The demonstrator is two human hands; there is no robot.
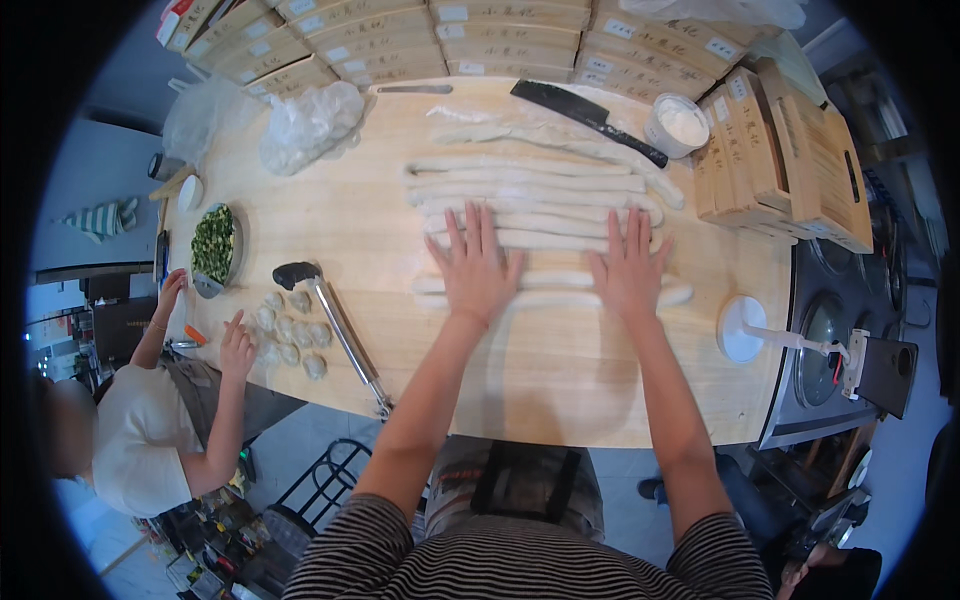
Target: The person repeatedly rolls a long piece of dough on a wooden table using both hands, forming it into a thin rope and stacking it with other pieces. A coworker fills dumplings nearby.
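Several long floured dough ropes (525, 184) lie side by side across the wooden table. My left hand (474, 266) rests flat with fingers spread, its fingertips on the nearer ropes of the main group. To its right, my right hand (630, 262) lies palm down in the same way, fingers on the ropes' right part. Two separate dough ropes (555, 300) run under or just behind my palms, closer to me; the hands hide parts of them. Beyond the group lie a looser dough strip (517, 133) and a black cleaver (562, 101). A tub of flour (679, 124) stands right of the cleaver.
Stacked wooden boxes (514, 37) line the back, with more boxes (742, 142) at right. A phone stand (742, 330) is near the stove (817, 352). At left are filled dumplings (300, 334), a metal-handled tool (345, 330), a bowl of chopped greens (214, 244) and a co-worker (142, 435).
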